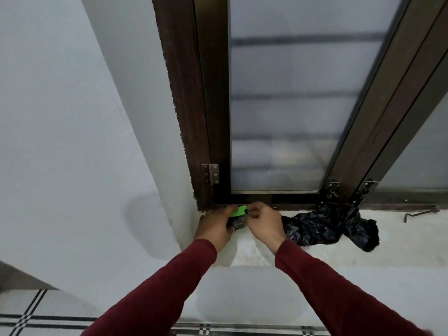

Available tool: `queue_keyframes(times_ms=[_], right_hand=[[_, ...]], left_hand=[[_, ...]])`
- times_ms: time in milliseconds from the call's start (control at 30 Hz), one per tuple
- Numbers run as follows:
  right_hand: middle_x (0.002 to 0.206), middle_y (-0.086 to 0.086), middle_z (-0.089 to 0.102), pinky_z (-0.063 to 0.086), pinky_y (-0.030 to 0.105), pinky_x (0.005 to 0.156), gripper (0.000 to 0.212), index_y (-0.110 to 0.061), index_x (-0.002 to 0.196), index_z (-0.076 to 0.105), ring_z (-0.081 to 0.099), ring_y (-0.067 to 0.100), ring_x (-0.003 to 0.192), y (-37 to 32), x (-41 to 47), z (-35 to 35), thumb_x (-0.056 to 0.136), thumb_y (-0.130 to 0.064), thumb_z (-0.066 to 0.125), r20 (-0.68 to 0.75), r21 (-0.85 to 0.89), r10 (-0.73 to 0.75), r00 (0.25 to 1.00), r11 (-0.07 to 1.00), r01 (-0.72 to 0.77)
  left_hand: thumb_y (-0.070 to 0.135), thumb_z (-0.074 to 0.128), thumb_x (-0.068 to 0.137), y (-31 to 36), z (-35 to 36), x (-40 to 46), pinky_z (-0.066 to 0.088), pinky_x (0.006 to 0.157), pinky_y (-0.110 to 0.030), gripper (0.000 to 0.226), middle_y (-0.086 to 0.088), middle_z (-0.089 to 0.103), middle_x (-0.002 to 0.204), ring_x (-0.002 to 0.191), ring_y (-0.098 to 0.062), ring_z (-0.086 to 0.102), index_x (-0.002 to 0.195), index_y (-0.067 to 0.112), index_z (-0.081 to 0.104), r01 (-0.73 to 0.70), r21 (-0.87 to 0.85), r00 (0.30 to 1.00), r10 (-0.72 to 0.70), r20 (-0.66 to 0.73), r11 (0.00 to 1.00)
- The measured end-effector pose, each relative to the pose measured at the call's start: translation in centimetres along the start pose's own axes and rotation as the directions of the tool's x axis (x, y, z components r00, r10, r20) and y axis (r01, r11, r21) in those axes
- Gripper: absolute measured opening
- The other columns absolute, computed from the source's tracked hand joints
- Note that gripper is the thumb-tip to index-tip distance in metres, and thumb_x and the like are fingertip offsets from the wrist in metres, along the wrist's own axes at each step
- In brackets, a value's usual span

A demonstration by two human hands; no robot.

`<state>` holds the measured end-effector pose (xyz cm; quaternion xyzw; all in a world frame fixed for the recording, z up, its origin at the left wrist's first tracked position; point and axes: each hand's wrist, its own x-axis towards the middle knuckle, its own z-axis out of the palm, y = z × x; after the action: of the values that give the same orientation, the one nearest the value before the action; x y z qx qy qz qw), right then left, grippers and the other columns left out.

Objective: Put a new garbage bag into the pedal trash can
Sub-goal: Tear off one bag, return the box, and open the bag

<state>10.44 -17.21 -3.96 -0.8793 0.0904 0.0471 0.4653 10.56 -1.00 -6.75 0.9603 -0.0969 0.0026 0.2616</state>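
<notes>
While both hands meet at the left end of a pale window ledge, the holdings read as follows.

Left hand (214, 226): fingers curled round a small packet, gripping its left side; thumb lies over the top edge.
Right hand (264, 223): fingertips (252, 212) pinched on the packet's right edge, just across from the left thumb; the two hands nearly touch.
Packet (238, 217): small, bright green above with a dark printed lower part; held between both sets of fingers just below the window frame; most of it is hidden by the hands, and whether it is a pack of garbage bags cannot be told for certain.
Black garbage bag (332, 226): crumpled, lying loose on the ledge just right of the right hand's knuckles; not touched by any finger.
Sleeves (322, 284): dark red, covering both forearms to the wrists.
Ledge (400, 236): pale, rough surface under and right of the fingers.
Window frame (191, 117): dark brown wood with frosted glass, rising directly beyond the fingertips; a metal hinge (213, 174) sits above the left hand.
Metal hook (421, 212): lying on the ledge well right of both hands, past the black bag.
Floor tiles (31, 314): white with dark lines, below the left forearm.
</notes>
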Motion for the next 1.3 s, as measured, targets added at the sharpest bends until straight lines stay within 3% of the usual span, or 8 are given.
queue_keyframes(times_ms=[267, 667, 833, 933, 1033, 1133, 1233, 1300], right_hand=[[0.115, 0.007, 0.068, 0.05, 0.031, 0.082, 0.045, -0.011, 0.129, 0.054, 0.065, 0.022, 0.104, 2.4, 2.6, 4.2, 0.087, 0.004, 0.056, 0.285, 0.525, 0.205, 0.936, 0.783, -0.332], [0.126, 0.006, 0.068, 0.051, 0.026, 0.086, 0.056, -0.017, 0.131, 0.052, 0.067, 0.016, 0.108, 4.0, 2.3, 0.5, 0.088, 0.018, 0.046, 0.272, 0.507, 0.119, 0.955, 0.825, -0.248], [0.106, -0.005, 0.073, 0.056, 0.027, 0.089, 0.034, -0.02, 0.111, 0.072, 0.068, 0.014, 0.102, 4.1, 0.8, -3.6, 0.086, -0.001, 0.058, -0.13, -0.02, -0.14, 0.982, 0.99, 0.139], [0.116, -0.004, 0.066, 0.055, 0.039, 0.082, 0.039, -0.028, 0.12, 0.066, 0.054, 0.024, 0.114, 5.4, 0.4, -6.0, 0.081, -0.023, 0.068, -0.206, -0.567, -0.267, 0.941, 0.817, 0.108], [0.125, 0.002, 0.061, 0.051, 0.045, 0.087, 0.05, -0.027, 0.127, 0.058, 0.05, 0.031, 0.119, 7.1, 0.6, -7.6, 0.079, -0.033, 0.072, -0.137, -0.737, -0.069, 0.988, 0.674, -0.055], [0.113, 0.004, 0.072, 0.055, 0.04, 0.091, 0.03, -0.029, 0.112, 0.071, 0.065, 0.028, 0.109, 9.0, 1.5, -8.8, 0.086, -0.018, 0.062, -0.063, -0.594, -0.011, 0.998, 0.804, -0.029], [0.097, 0.002, 0.078, 0.054, 0.028, 0.09, 0.018, -0.021, 0.094, 0.078, 0.071, 0.018, 0.096, 8.5, 1.4, -10.1, 0.087, -0.011, 0.065, 0.012, -0.081, 0.051, 0.999, 0.995, -0.05], [0.089, 0.01, 0.078, 0.054, 0.029, 0.08, 0.017, -0.013, 0.085, 0.079, 0.071, 0.022, 0.088, 7.2, 1.1, -11.2, 0.087, -0.006, 0.063, 0.091, 0.267, 0.083, 0.992, 0.958, -0.104]], left_hand=[[-0.01, 0.051, 0.084, -1.7, 0.4, 1.1, 0.037, 0.116, -0.046, 0.071, -0.003, 0.048, 0.156, 0.146, -0.032, 0.035, 0.147, 0.023, 0.044, 0.075, 0.287, 0.997, -0.08, 0.006, 0.955], [-0.007, 0.063, 0.08, -1.4, 1.1, 0.6, 0.045, 0.109, -0.036, 0.074, -0.001, 0.04, 0.145, 0.132, -0.026, 0.039, 0.147, 0.022, 0.049, 0.088, 0.228, 0.99, -0.06, -0.124, 0.97], [0.002, 0.068, 0.082, 1.1, 1.9, 0.3, 0.048, 0.1, -0.041, 0.062, -0.003, 0.049, 0.139, 0.124, -0.027, 0.044, 0.14, 0.02, 0.057, -0.014, 0.228, 0.991, 0.044, -0.13, 0.973], [0.002, 0.07, 0.08, 2.5, 2.8, 0.6, 0.052, 0.093, -0.04, 0.054, -0.003, 0.055, 0.128, 0.116, -0.025, 0.05, 0.131, 0.019, 0.064, -0.098, 0.148, 0.983, 0.119, -0.142, 0.984], [0.006, 0.073, 0.083, 4.4, 3.5, 1.1, 0.049, 0.097, -0.033, 0.047, 0.001, 0.054, 0.127, 0.117, -0.02, 0.049, 0.127, 0.021, 0.064, -0.161, 0.037, 0.983, 0.163, -0.085, 0.986], [0.011, 0.076, 0.082, 6.5, 4.0, 1.6, 0.048, 0.1, -0.031, 0.052, 0.004, 0.053, 0.13, 0.12, -0.018, 0.051, 0.129, 0.026, 0.062, -0.162, -0.133, 0.987, 0.164, 0.004, 0.978], [0.014, 0.086, 0.071, 8.5, 3.7, 2.3, 0.044, 0.101, -0.022, 0.082, 0.004, 0.048, 0.138, 0.127, -0.017, 0.052, 0.144, 0.029, 0.052, -0.122, -0.324, 0.982, 0.161, 0.095, 0.938], [0.009, 0.092, 0.066, 10.0, 2.9, 2.7, 0.046, 0.093, -0.013, 0.099, 0.005, 0.051, 0.139, 0.122, -0.011, 0.057, 0.151, 0.031, 0.045, -0.055, -0.503, 0.964, 0.177, 0.198, 0.862]])
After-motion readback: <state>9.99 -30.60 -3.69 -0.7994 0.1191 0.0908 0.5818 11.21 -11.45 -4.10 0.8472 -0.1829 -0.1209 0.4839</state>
